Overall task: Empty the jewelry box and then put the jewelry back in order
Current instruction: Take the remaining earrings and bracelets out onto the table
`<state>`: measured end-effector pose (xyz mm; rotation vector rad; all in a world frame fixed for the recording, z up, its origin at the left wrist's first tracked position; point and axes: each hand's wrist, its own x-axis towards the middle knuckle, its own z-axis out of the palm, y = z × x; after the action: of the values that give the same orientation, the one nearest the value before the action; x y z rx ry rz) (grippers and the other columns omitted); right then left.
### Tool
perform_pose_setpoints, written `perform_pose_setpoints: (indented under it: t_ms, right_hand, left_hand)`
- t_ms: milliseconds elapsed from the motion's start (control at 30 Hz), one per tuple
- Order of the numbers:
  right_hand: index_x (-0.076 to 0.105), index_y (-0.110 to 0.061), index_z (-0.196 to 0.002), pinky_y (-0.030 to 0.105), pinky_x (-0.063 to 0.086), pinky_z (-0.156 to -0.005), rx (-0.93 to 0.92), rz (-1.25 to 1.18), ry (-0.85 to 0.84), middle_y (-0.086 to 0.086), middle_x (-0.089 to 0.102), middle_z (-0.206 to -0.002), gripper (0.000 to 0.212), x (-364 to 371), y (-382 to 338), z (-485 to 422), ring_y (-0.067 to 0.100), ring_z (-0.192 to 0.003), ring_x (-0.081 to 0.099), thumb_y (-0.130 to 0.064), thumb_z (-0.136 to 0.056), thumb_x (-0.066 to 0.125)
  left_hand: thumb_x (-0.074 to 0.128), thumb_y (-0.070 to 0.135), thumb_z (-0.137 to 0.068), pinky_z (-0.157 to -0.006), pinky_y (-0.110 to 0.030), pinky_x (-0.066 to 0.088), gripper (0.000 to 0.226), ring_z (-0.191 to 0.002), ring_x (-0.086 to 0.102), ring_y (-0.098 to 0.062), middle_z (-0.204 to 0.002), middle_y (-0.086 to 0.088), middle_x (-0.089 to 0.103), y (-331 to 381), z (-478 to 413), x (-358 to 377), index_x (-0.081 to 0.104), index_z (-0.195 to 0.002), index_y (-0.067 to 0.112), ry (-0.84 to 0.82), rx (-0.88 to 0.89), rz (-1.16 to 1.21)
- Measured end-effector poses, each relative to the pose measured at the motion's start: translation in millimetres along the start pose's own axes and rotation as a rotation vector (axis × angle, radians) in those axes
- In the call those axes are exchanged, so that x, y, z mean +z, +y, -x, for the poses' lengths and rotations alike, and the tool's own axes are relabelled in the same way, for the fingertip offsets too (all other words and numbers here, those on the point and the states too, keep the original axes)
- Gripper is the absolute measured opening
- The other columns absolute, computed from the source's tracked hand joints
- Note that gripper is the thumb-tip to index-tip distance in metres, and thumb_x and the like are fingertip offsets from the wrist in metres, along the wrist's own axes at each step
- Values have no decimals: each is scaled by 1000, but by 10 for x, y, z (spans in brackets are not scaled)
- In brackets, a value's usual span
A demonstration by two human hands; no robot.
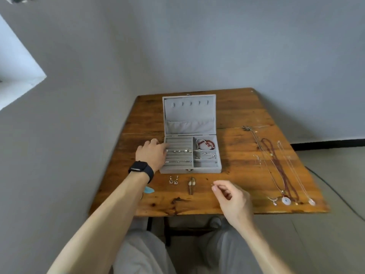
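While the right fingers (214,187) pinch a tiny earring (212,185), it could slip — left fingers (165,150), loosely spread, steady the box (189,171).

open grey jewelry box (190,171) mid-table, lid upright, rings (180,150) in slots, necklaces (280,169) laid right

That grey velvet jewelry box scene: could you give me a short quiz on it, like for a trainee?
1. True or false: the grey velvet jewelry box has its lid shut.
2. Which hand wears the black wristwatch?
3. The long necklaces lie: A in the box, B on the brown wooden table to the box's right, C on the floor.

Key: 1 false, it stands open; 2 the left hand; 3 B.
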<state>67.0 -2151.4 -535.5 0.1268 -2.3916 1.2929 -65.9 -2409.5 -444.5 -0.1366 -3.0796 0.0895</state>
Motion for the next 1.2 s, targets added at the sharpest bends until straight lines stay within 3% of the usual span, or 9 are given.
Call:
perform_pose_setpoints:
  t_ms: [200, 333, 400, 500, 700, 833, 967, 1067, 1200]
  right_hand:
    - [72, -28, -102, 2, 46, -70, 15, -21, -3, -24, 69, -92, 11, -15, 19, 3, -10, -90, 64, -31, -91, 70]
    - [72, -27, -106, 3, 47, -71, 20, -9, 11, -22, 70, -95, 13, -19, 11, -11, -11, -91, 63, -26, -93, 69]
    - [72, -27, -108, 3, 48, -72, 35, -8, 6, -23, 70, -98, 15, -29, 15, -20, -12, -93, 63, -25, -94, 67]
    - [73, -23, -108, 1, 47, -73, 61, -9, -11, -23, 69, -98, 15, -53, 14, -49, -15, -92, 62, -19, -94, 69]
    - [69, -21, -101, -1, 40, -69, 55, 93, 4, -16, 69, -89, 9, -153, -34, -156, -3, -79, 60, -21, -92, 71]
    - [72, -23, -98, 24, 43, -77, 6, 239, -80, -11, 71, -93, 7, -229, 39, -199, 12, -83, 60, -23, -91, 71]
    - [76, -27, -99, 35, 46, -79, 13, 286, -140, -10, 71, -99, 11, -188, 71, -219, 18, -88, 61, -29, -89, 73]
    - [75, -35, -97, 35, 46, -71, 33, 312, -126, -14, 71, -99, 10, -109, 27, -250, 17, -87, 58, -34, -87, 74]
    - [73, -39, -99, 33, 40, -71, 70, 306, -152, -18, 69, -100, 11, -38, 6, -307, 13, -88, 57, -41, -89, 71]
  left_hand:
    - [57, 32, -100, -80, -41, 56, 23, -105, 60, -26, -114, -4, 64, 102, -74, 13, 73, -115, 28, 71, -10, -8]
    - [59, 30, -99, -75, -40, 57, 22, -103, 62, -25, -113, -4, 65, 169, 120, -48, 74, -114, 25, 133, -97, 221]
    - [60, 30, -98, -70, -34, 57, 22, -94, 64, -19, -109, -2, 67, 272, 320, -46, 72, -116, 24, 194, -107, 396]
    - [63, 30, -96, -65, -12, 47, 21, -79, 59, 1, -103, 6, 68, 565, 731, 18, 71, -116, 26, 200, -21, 616]
    - [61, 35, -97, -83, -21, 54, 22, -96, 64, -5, -107, 10, 71, 1279, 1123, 323, 70, -116, 30, 125, -62, 728]
    - [58, 38, -99, -81, -19, 51, 28, -101, 61, -9, -113, 8, 65, 1445, 1100, 409, 70, -122, 28, 127, -168, 738]
    - [59, 37, -99, -80, -19, 49, 28, -100, 61, -11, -113, 7, 62, 1464, 1112, 423, 70, -122, 27, 148, -219, 757]
    - [58, 36, -99, -80, -15, 44, 29, -101, 61, -11, -116, 6, 62, 1441, 1109, 431, 70, -124, 27, 149, -224, 754]
    - [58, 35, -100, -82, -15, 40, 29, -105, 61, -13, -118, 3, 62, 1386, 1081, 422, 70, -125, 27, 136, -229, 752]
